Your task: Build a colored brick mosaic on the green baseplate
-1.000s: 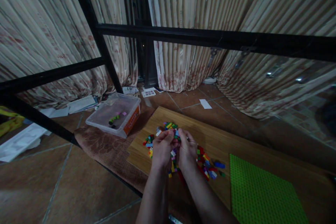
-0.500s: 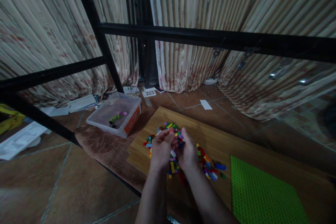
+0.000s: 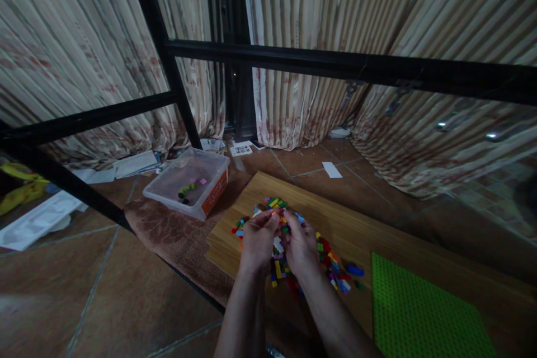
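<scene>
My left hand (image 3: 258, 239) is closed, its thumb and fingers pinching a small orange toy brick (image 3: 276, 213). My right hand (image 3: 301, 243) meets it from the other side, thumb and fingers closed at the same small brick; whether a second piece is joined to it I cannot tell. Below and around both hands lies a loose pile of coloured toy bricks (image 3: 280, 268), partly covered by the hands. More bricks (image 3: 329, 254) spread out to the right of my right hand, with a blue piece (image 3: 355, 271) at the edge.
The bricks lie on a wooden tabletop (image 3: 352, 221). A green studded baseplate (image 3: 428, 307) is at the right. Left of the table, a clear plastic box (image 3: 168, 184) with a few pieces inside stands on a brown cloth-covered surface (image 3: 176, 240). Black metal bars (image 3: 268, 56) cross behind.
My right hand's thumb and fingers have closed in toward the left hand's fingertips. The whole view has shifted slightly; the box, pile and baseplate stay in place.
</scene>
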A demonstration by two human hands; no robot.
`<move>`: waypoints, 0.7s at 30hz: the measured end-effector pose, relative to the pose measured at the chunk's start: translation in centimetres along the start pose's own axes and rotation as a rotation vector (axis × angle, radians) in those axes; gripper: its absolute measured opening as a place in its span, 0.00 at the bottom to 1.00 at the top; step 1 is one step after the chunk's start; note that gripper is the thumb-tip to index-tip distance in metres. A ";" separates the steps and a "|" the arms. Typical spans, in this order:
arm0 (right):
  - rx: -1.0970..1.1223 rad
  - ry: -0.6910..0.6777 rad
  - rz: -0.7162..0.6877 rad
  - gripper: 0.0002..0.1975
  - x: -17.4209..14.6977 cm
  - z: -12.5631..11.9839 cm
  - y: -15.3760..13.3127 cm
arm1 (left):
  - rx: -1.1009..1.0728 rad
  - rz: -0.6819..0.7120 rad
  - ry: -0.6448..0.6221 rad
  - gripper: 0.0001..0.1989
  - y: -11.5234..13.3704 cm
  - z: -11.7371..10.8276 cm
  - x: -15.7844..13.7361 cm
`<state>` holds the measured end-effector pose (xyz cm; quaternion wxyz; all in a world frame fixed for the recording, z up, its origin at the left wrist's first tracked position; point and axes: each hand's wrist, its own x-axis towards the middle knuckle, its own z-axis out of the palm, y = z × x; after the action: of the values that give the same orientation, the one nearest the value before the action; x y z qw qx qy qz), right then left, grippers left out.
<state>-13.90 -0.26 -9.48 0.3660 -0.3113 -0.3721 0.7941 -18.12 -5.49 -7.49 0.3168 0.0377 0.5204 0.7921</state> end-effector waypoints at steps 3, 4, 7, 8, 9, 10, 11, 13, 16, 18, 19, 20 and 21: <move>-0.079 0.022 -0.008 0.13 0.3 -0.3 0.0 | 0.027 -0.007 -0.013 0.16 0.1 -0.5 0.2; -0.134 0.027 -0.018 0.13 0.5 -0.5 -0.1 | 0.071 0.001 0.002 0.15 0.2 -0.7 0.4; -0.501 0.033 -0.141 0.11 1.6 -1.5 -1.0 | 0.400 0.085 0.098 0.11 0.6 -1.4 0.7; -0.697 0.008 -0.211 0.09 2.1 -1.9 -1.4 | 0.558 0.113 0.126 0.10 0.7 -1.6 0.7; -0.912 -0.034 -0.281 0.08 2.5 -2.3 -1.8 | 0.717 0.129 0.142 0.11 0.9 -1.7 0.7; -1.117 -0.085 -0.335 0.07 2.9 -2.6 -2.1 | 0.860 0.131 0.150 0.12 1.0 -1.8 0.7; -1.300 -0.136 -0.379 0.07 3.2 -2.8 -2.3 | 0.976 0.122 0.151 0.14 1.1 -1.8 0.7; -1.558 -0.220 -0.435 0.07 3.6 -3.0 -2.5 | 1.133 0.103 0.151 0.16 1.0 -1.8 0.6; -1.713 -0.287 -0.478 0.08 3.7 -2.7 -2.3 | 1.235 0.113 0.142 0.16 0.6 -1.8 0.6; -1.724 -0.316 -0.475 0.10 3.6 -2.5 -2.2 | 1.228 0.138 0.125 0.16 0.5 -1.9 0.6; -1.716 -0.329 -0.467 0.12 3.6 -2.5 -2.3 | 1.211 0.155 0.117 0.16 0.4 -2.0 0.6; -1.703 -0.341 -0.457 0.13 3.5 -2.4 -2.3 | 1.190 0.169 0.115 0.17 0.4 -2.1 0.6; -1.689 -0.357 -0.447 0.14 3.5 -2.5 -2.4 | 1.165 0.180 0.120 0.17 0.5 -2.2 0.6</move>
<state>-13.04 4.56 -9.56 0.0975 -0.2692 -0.9367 0.2016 -19.68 -7.07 -8.20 0.1457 0.2047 0.8813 0.4002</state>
